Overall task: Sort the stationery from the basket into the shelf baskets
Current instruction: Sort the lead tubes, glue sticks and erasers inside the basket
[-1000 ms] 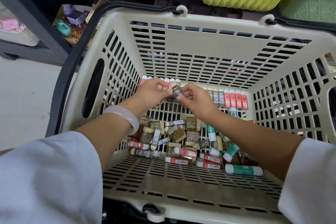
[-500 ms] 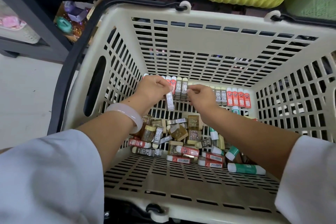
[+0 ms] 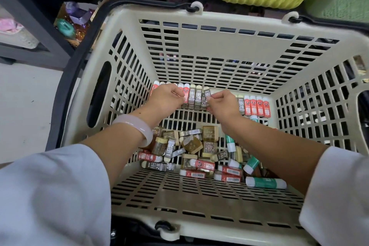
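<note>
Erasers point(image 3: 197, 97) stand in a row along the basket point(image 3: 219, 24) far wall, directly under both hands. Right hand point(image 3: 223, 104) pinches a grey 2B eraser point(image 3: 206, 94) at the row. Left hand point(image 3: 165, 99) is curled, fingertips on red erasers; grip unclear. Loose pile point(image 3: 199, 152) lies nearer.

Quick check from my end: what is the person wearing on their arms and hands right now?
Both forearms are bare below loose white sleeves, the left sleeve and the right sleeve. A smooth, pale, translucent bangle circles the left wrist. The left hand and right hand wear no gloves; no rings show.
</note>
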The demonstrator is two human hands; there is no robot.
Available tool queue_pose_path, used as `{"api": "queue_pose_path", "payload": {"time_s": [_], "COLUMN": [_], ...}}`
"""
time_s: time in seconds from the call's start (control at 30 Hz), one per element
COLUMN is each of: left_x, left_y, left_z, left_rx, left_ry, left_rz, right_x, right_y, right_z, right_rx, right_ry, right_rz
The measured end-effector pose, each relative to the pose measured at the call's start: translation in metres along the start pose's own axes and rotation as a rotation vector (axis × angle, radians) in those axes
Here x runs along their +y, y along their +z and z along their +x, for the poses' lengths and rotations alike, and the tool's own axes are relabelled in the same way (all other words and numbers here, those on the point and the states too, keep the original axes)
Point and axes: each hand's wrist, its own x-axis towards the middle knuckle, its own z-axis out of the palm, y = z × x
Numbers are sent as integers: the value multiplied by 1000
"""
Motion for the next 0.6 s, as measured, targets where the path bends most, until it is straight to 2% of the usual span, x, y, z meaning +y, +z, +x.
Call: {"api": "queue_pose_path", "payload": {"time_s": [0.17, 0.27, 0.33, 0.4, 0.47, 0.53, 0.6], "left_x": [-4, -8, -12, -17, -25, -32, -36], "left_y": [0, 3, 8, 15, 22, 25, 25], "left_z": [3, 5, 2, -1, -6, -8, -8], "left_rx": [-2, -45, -124, -242, -381, -499, -555], "left_ry": [33, 174, 275, 329, 316, 276, 271], "left_rz": [94, 323, 524, 709, 842, 905, 929], "right_x": [-2, 1, 1, -3, -4, 1, 12], "right_y": [7, -3, -13, -26, -37, -45, -50], "right_z": [7, 8, 2, -8, -22, -36, -49], "right_rx": [-1, -81, -166, -330, -586, -826, -969], "right_ry": [36, 20, -75, -277, -439, -497, -551], "right_rz": [30, 8, -112, -404, -710, -912, -1073]}}
